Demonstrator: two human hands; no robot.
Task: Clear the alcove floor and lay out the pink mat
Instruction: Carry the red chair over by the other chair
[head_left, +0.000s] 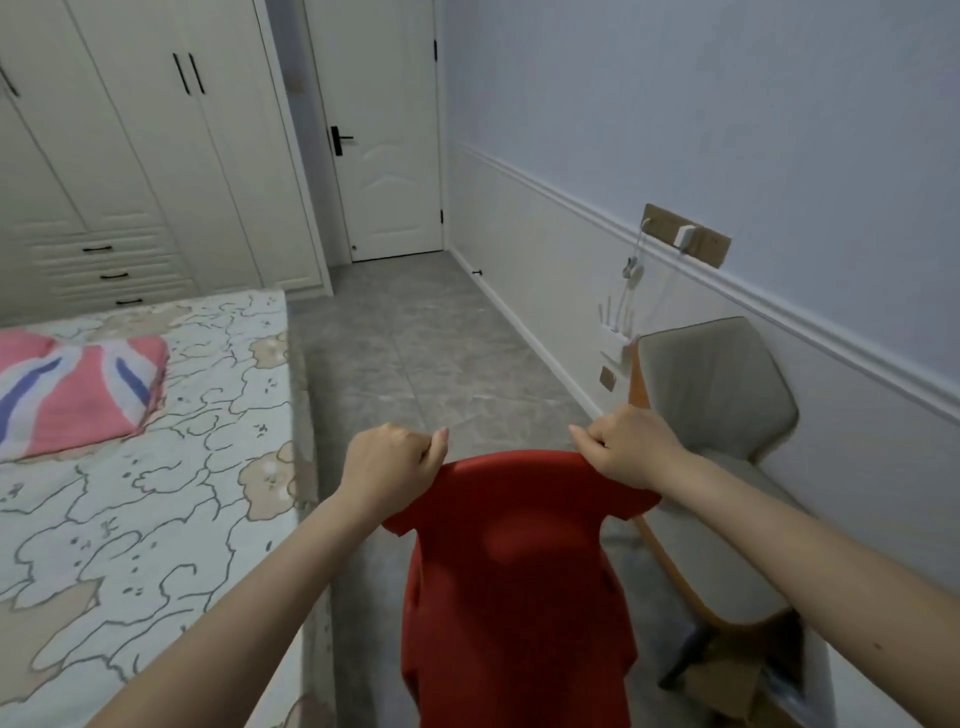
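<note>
Red cloth (511, 571) hangs in the air in front of the person, over the floor (426, 353) between the bed (171, 493) and the chair (722, 415). It is not pink but a bright orange-red, plain, with no pattern. It has what look like short sleeves at the top corners, like a shirt. Its top edge is pulled out straight and the rest drops down loose, out past the bottom of the view.

The left hand (395, 460) pinches the top left corner of the cloth. Its fingers are curled tight and the thumb sticks forward. The right hand (623, 447) pinches the top right corner the same way, with curled fingers and the thumb out. Both arms reach forward and are bare.

The floor is gray stone tile with pale marks in it. It runs from under the cloth up to a white door (387, 130) at the far end.

The bed is along the left side. Its cover is cream with tan bear shapes and dark wavy lines. A folded blanket (78, 389), pink with white and blue stripes, lies near the bed's far left edge.

Behind the bed stands a cream wardrobe (130, 156) with black handles and drawers.

The chair is gray with an orange back shell and sits against the right wall (727, 104). The wall is pale blue on top and white below. A charger (684, 238) is plugged in above the chair, and a cord hangs from it.
</note>
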